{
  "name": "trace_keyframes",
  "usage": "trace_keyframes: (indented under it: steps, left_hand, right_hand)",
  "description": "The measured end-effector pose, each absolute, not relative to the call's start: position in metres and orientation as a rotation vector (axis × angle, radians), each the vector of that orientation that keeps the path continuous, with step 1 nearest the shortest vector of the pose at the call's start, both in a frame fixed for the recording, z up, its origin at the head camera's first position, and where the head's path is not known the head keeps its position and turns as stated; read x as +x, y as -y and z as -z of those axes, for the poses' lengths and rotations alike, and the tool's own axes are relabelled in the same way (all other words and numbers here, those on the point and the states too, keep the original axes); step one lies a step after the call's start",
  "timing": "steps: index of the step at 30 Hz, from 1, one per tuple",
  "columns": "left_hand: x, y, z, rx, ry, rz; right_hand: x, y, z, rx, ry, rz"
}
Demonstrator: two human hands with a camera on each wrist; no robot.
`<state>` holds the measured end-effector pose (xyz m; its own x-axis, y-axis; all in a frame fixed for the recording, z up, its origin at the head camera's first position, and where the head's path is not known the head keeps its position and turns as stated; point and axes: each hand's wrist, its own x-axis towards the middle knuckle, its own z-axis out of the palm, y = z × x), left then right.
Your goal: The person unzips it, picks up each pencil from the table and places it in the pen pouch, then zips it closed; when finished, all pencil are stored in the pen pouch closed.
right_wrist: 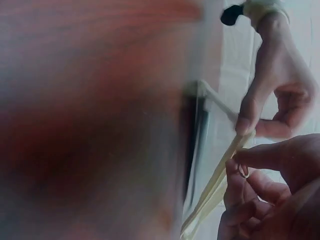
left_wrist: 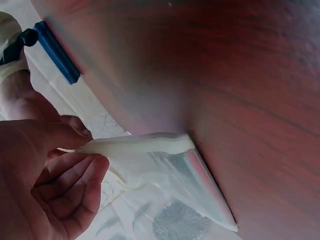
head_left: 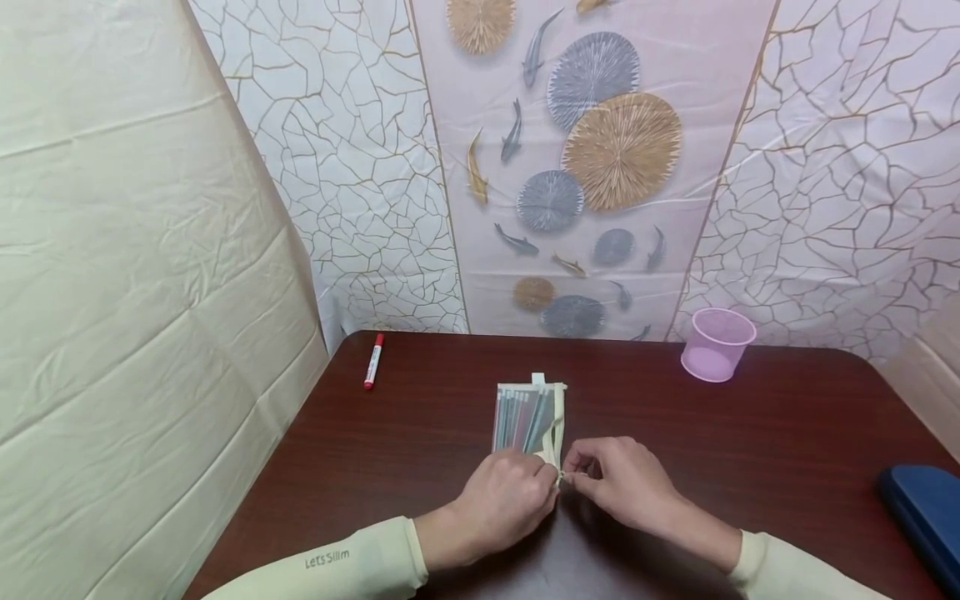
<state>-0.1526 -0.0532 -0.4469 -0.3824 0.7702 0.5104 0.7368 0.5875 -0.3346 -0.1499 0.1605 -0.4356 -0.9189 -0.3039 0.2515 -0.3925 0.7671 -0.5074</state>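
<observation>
A mesh zipper pouch (head_left: 517,417) with cream edging lies on the table at the middle of the head view. Several slender pens (head_left: 513,412) show through its mesh. My left hand (head_left: 506,496) pinches the near corner of the pouch between thumb and fingers, as the left wrist view also shows. Close beside it, my right hand (head_left: 626,479) pinches the small zipper pull (right_wrist: 243,171), which has a loop, at that same end. Part of the zipper strip (head_left: 555,429) stands loose along the pouch's right side. The left hand covers the pouch's near end.
A red-capped white marker (head_left: 373,361) lies at the back left of the dark wooden table (head_left: 420,400). A pink mesh cup (head_left: 716,344) stands at the back right. A dark blue case (head_left: 926,508) sits at the right edge. Patterned cloth hangs behind the table.
</observation>
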Motion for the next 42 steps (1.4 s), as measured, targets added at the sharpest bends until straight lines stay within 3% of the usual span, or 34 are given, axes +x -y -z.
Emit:
trace_keyframes:
  steps: [12, 22, 31, 42]
  left_hand:
    - [-0.118, 0.040, 0.439, -1.373, 2.089, 0.033]
    - [-0.109, 0.033, 0.436, -1.448, 2.067, -0.001]
    - [-0.126, 0.026, 0.447, -1.453, 2.171, -0.042]
    - [-0.177, 0.025, 0.463, -1.357, 2.420, -0.023]
  right_hand:
    - [-0.221, -0.202, 0.439, 0.323, 2.843, -0.675]
    - [-0.225, -0.219, 0.448, 0.271, 2.847, -0.680]
    - [-0.230, -0.225, 0.456, 0.301, 2.891, -0.780]
    - [-0.225, -0.237, 0.453, 0.419, 2.893, -0.862]
